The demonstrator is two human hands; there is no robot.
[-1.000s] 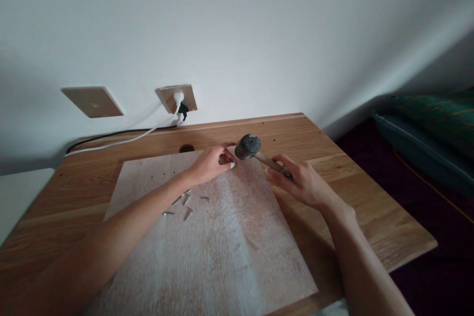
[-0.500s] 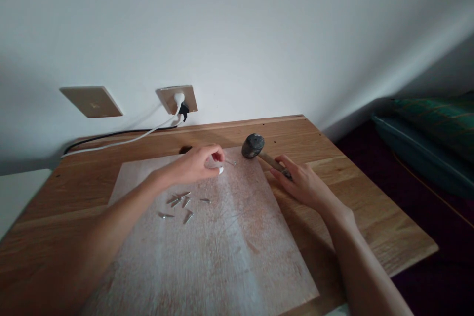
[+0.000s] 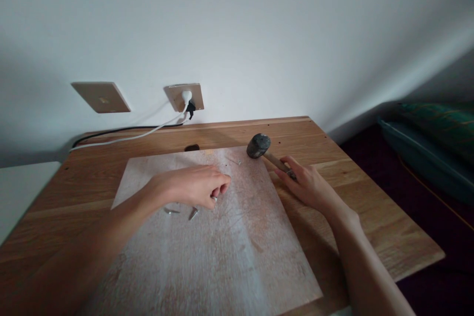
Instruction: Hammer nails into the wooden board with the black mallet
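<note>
My right hand (image 3: 305, 177) is wrapped round the handle of a mallet (image 3: 258, 146). Its dark head rests by the far right corner of a whitish wooden board (image 3: 207, 261). My left hand (image 3: 200, 185) hovers low over the board, fingers curled together; what they pinch, if anything, is hidden. Beside and under it lie small silver nails (image 3: 193, 214), most covered by the hand. Another thin nail (image 3: 239, 162) is at the board's far edge, left of the mallet head; whether it stands in the wood I cannot tell.
The board lies on a brown wooden tabletop (image 3: 370, 207) against a white wall. A wall socket (image 3: 185, 97) holds a white plug and a black one, with cords running left. A dark round object (image 3: 191, 147) sits behind the board. Cushions (image 3: 425, 153) are at the right.
My left hand has drawn back from the single nail at the far edge and come nearer, over the loose nails, its fingers now curled downward. The right hand still holds the mallet.
</note>
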